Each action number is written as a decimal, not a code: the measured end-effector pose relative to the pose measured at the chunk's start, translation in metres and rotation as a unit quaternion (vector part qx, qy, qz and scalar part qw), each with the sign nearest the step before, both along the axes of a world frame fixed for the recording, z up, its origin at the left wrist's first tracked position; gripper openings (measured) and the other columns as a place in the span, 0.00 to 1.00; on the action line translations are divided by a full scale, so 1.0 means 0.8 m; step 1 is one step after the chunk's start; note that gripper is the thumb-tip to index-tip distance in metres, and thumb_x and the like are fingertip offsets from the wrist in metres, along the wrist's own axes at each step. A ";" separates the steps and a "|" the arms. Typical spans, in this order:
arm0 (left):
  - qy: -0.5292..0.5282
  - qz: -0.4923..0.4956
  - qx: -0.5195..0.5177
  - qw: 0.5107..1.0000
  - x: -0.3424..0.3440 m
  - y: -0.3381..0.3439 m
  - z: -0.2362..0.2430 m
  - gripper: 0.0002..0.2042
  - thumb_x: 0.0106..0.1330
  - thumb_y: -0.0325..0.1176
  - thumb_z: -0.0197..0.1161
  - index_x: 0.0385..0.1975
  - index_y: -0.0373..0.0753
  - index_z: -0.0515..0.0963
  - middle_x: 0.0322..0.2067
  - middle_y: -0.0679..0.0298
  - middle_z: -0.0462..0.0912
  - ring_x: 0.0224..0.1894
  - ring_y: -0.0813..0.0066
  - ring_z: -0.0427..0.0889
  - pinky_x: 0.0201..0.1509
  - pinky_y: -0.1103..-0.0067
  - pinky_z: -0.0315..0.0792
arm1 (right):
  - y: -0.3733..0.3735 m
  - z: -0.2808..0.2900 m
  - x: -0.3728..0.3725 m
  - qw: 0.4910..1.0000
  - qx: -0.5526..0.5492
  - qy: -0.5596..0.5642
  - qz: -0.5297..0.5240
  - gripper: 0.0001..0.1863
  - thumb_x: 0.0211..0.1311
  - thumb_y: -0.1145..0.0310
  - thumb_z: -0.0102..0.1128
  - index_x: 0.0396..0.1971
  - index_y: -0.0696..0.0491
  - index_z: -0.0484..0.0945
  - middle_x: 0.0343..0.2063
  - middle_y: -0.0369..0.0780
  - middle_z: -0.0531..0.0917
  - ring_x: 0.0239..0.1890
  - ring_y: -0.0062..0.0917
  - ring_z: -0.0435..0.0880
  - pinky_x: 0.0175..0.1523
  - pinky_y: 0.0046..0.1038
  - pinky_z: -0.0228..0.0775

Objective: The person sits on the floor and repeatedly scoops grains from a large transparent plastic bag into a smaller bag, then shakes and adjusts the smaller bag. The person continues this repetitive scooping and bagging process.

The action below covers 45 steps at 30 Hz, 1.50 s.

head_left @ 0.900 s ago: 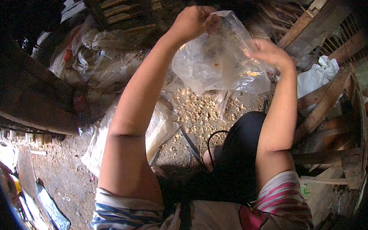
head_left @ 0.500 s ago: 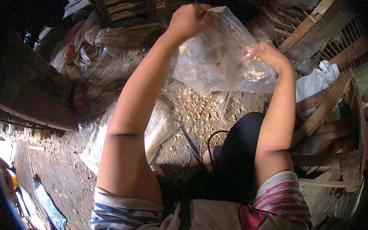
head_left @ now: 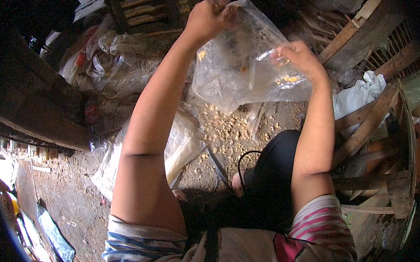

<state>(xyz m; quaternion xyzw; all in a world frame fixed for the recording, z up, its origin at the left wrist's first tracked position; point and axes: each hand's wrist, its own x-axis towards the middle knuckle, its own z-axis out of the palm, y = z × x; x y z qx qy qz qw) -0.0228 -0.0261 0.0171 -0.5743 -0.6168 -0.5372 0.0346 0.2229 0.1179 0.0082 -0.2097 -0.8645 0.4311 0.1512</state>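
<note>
A clear plastic bag (head_left: 227, 77) hangs stretched between my two raised arms, with a few yellow crumbs clinging to it. My left hand (head_left: 210, 18) is closed on its upper left corner. On the right side of the bag, my right hand (head_left: 300, 60) grips the plastic near its edge; its fingertips are blurred and partly behind the film. Below the bag, tan crumbs (head_left: 224, 127) lie scattered over the dirt floor. Another whitish plastic bag (head_left: 183, 139) lies flat on the floor, partly hidden by my left forearm.
Crumpled clear plastic (head_left: 113, 64) is heaped at the far left. A dark curved wooden edge (head_left: 39, 131) juts in at left, beside a clear bottle (head_left: 95, 129). At right stand a white sack (head_left: 359, 98) and a wooden frame (head_left: 376, 125). A dark strip (head_left: 217, 167) lies near my feet.
Both hands have shifted slightly up and to the left, lifting the bag with them. The bag's top edge is pulled tauter into a slanting line.
</note>
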 end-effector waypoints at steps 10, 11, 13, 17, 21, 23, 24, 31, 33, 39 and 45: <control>-0.058 0.008 0.012 0.998 -0.023 0.006 -0.006 0.13 0.66 0.42 0.58 0.38 0.40 0.83 0.30 0.56 0.86 0.36 0.59 0.85 0.43 0.70 0.76 | 0.009 -0.008 0.025 0.985 0.131 -0.048 -0.104 0.13 0.59 0.68 0.57 0.40 0.58 0.83 0.31 0.40 0.86 0.38 0.19 0.81 0.47 0.24 0.70; -0.065 0.004 0.020 0.998 -0.026 0.009 -0.009 0.14 0.66 0.42 0.59 0.40 0.40 0.83 0.31 0.56 0.86 0.37 0.59 0.86 0.44 0.70 0.76 | -0.007 0.006 0.024 0.994 0.088 0.000 -0.068 0.13 0.59 0.68 0.57 0.40 0.58 0.83 0.31 0.39 0.86 0.37 0.18 0.80 0.47 0.23 0.70; -0.057 -0.004 0.019 0.998 -0.021 0.011 -0.006 0.14 0.66 0.42 0.59 0.41 0.39 0.83 0.32 0.55 0.86 0.38 0.58 0.86 0.44 0.70 0.76 | -0.003 0.018 0.013 0.996 0.088 -0.019 -0.029 0.13 0.62 0.68 0.56 0.42 0.58 0.82 0.32 0.39 0.86 0.37 0.17 0.80 0.48 0.23 0.70; 0.000 0.046 0.009 0.999 -0.008 -0.001 0.011 0.14 0.66 0.41 0.59 0.42 0.39 0.83 0.33 0.54 0.86 0.38 0.57 0.85 0.45 0.69 0.76 | 0.020 -0.006 0.015 0.997 0.076 0.021 -0.020 0.14 0.66 0.61 0.56 0.38 0.56 0.84 0.30 0.37 0.86 0.35 0.20 0.80 0.46 0.27 0.71; -0.057 0.057 0.041 0.996 -0.024 -0.007 0.009 0.14 0.67 0.40 0.59 0.42 0.37 0.82 0.33 0.55 0.86 0.36 0.61 0.85 0.42 0.71 0.76 | 0.039 -0.017 0.027 0.988 0.142 -0.011 -0.051 0.13 0.65 0.63 0.56 0.38 0.56 0.83 0.30 0.37 0.86 0.34 0.19 0.79 0.45 0.27 0.70; -0.127 0.035 0.043 0.990 -0.042 -0.007 0.009 0.14 0.69 0.38 0.59 0.42 0.33 0.82 0.31 0.59 0.86 0.32 0.74 0.84 0.38 0.76 0.77 | 0.041 -0.018 0.031 0.990 0.115 -0.015 -0.079 0.13 0.65 0.63 0.56 0.38 0.57 0.83 0.30 0.38 0.85 0.34 0.20 0.79 0.45 0.27 0.70; -0.136 0.049 0.041 0.989 -0.042 -0.009 0.012 0.14 0.69 0.38 0.59 0.42 0.33 0.82 0.32 0.59 0.86 0.33 0.75 0.84 0.37 0.76 0.77 | 0.039 -0.013 0.032 0.987 0.135 -0.023 -0.088 0.13 0.64 0.64 0.57 0.39 0.57 0.82 0.31 0.37 0.86 0.35 0.19 0.79 0.45 0.27 0.70; -0.103 0.215 0.110 0.965 -0.047 -0.010 0.007 0.16 0.63 0.41 0.62 0.44 0.35 0.81 0.33 0.50 0.85 0.37 0.57 0.84 0.42 0.67 0.77 | 0.038 0.009 0.036 0.976 0.076 0.163 -0.121 0.13 0.61 0.70 0.63 0.45 0.58 0.80 0.38 0.33 0.83 0.42 0.16 0.78 0.53 0.20 0.67; -0.025 0.321 0.130 0.938 -0.055 -0.005 0.000 0.18 0.60 0.42 0.62 0.45 0.37 0.80 0.33 0.46 0.84 0.39 0.48 0.84 0.44 0.64 0.76 | 0.032 0.018 0.030 0.969 0.062 0.214 -0.111 0.16 0.61 0.71 0.64 0.48 0.58 0.78 0.40 0.33 0.83 0.42 0.15 0.78 0.53 0.21 0.67; 0.211 0.311 0.265 0.888 0.011 0.009 0.006 0.39 0.50 0.45 0.71 0.63 0.44 0.63 0.65 0.47 0.61 0.68 0.53 0.59 0.66 0.54 0.54 | -0.018 0.047 0.015 0.965 0.022 0.259 -0.034 0.23 0.60 0.72 0.65 0.56 0.55 0.74 0.41 0.33 0.82 0.42 0.16 0.79 0.53 0.21 0.69; 0.195 -0.050 -0.081 0.976 0.073 0.023 0.017 0.21 0.60 0.54 0.64 0.36 0.39 0.81 0.24 0.54 0.83 0.31 0.62 0.85 0.35 0.68 0.77 | -0.044 0.064 -0.006 0.966 0.115 0.229 0.033 0.25 0.59 0.72 0.66 0.57 0.54 0.74 0.37 0.34 0.83 0.39 0.15 0.78 0.49 0.19 0.69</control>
